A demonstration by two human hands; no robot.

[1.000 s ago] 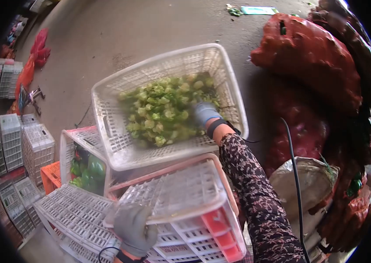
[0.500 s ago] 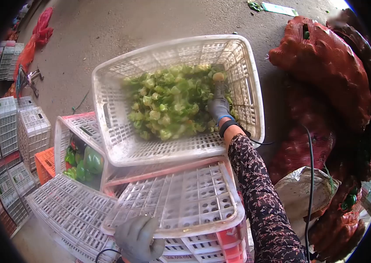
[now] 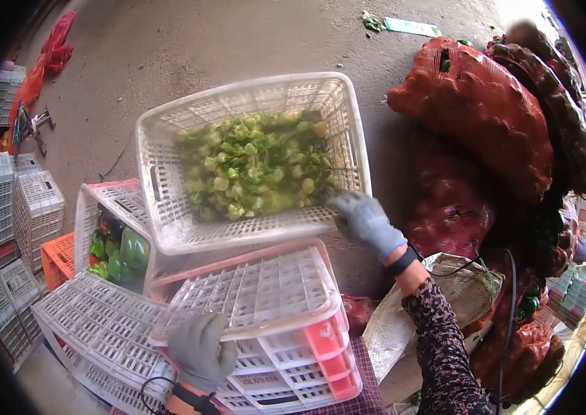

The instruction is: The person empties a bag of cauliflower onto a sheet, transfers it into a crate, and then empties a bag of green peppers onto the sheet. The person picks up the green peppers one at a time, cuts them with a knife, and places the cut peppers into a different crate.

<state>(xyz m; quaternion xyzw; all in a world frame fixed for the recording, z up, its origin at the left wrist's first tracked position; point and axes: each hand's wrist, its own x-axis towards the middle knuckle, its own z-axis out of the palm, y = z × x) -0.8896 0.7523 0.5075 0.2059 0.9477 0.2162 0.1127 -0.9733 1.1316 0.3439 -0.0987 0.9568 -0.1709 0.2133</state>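
Observation:
A white plastic crate (image 3: 362,142) holds a heap of pale green, crumpled cut pieces (image 3: 255,166) that look like pepper cores. My right hand (image 3: 368,221), in a grey glove, is at this crate's near right corner. Its fingers are loosely stretched towards the rim, and no object shows in them. In the foreground, an upturned white crate (image 3: 258,290) with a gridded bottom stands close to me. At its near left corner is my left hand (image 3: 203,349), also grey-gloved, with fingers curled over the edge; what lies under them is hidden.
To the left, a tilted crate (image 3: 85,221) holds green peppers (image 3: 127,256), beside an orange crate (image 3: 58,259). Red mesh sacks (image 3: 480,111) are piled on the right, with a whitish sack (image 3: 390,332) nearer me. Stacked crates (image 3: 37,207) stand far left.
My right hand has come out of the heap in the crate, back to the near right corner. The view has shifted a little; my left hand stays at the upturned crate.

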